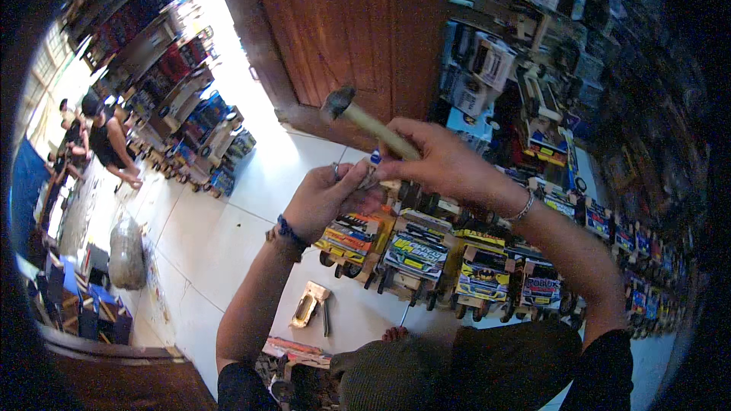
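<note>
1. The person's right hand (442, 158) is wrapped around the wooden handle of a hammer (375, 125), its dark head pointing to the upper left.
2. The left hand (324, 198), fingers bent, comes close to the right fingertips; whether it pinches something small is unclear.
3. The hammer is in the air, before a brown door (343, 30).
4. Colourful toy trucks (415, 253) stand in a row on the tiled floor (205, 251).

Pale tiled floor (198, 237), colourful toy trucks (415, 253) in a row, bulging sack (129, 255), small gold-coloured object (308, 304)
</note>
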The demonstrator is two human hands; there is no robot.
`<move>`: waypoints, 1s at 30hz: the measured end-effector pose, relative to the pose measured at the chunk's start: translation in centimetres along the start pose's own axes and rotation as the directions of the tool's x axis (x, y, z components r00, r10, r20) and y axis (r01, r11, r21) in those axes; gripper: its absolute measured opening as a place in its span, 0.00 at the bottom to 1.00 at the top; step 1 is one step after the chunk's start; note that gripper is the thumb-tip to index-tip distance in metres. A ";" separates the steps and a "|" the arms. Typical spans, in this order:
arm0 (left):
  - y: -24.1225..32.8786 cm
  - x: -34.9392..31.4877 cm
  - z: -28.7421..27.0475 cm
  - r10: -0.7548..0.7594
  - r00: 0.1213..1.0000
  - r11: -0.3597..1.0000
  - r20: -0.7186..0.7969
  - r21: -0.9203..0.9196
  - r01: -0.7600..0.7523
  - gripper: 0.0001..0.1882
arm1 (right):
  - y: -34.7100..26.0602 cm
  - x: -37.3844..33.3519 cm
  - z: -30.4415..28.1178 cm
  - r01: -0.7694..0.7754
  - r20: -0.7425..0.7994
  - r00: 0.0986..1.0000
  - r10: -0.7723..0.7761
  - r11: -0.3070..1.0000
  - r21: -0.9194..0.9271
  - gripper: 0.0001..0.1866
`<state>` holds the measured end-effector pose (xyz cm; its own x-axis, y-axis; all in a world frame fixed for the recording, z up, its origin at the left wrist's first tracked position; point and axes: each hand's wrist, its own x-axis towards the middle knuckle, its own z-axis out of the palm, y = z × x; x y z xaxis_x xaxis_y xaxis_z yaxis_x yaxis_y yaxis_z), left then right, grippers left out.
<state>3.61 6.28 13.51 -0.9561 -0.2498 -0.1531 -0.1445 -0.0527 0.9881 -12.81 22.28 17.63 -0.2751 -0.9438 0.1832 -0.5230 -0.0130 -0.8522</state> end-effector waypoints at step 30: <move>-5.5 20.2 6.0 0.026 0.991 0.839 0.132 0.537 -0.093 0.13 | 7.1 -20.6 -8.5 -0.561 -0.317 0.597 0.736 0.667 0.491 0.16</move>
<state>-16.45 7.32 5.08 -0.9847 -0.1217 -0.1246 -0.1692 0.4978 0.8506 -17.76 44.48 11.96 -0.8056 -0.4684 -0.3627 0.2017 0.3588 -0.9114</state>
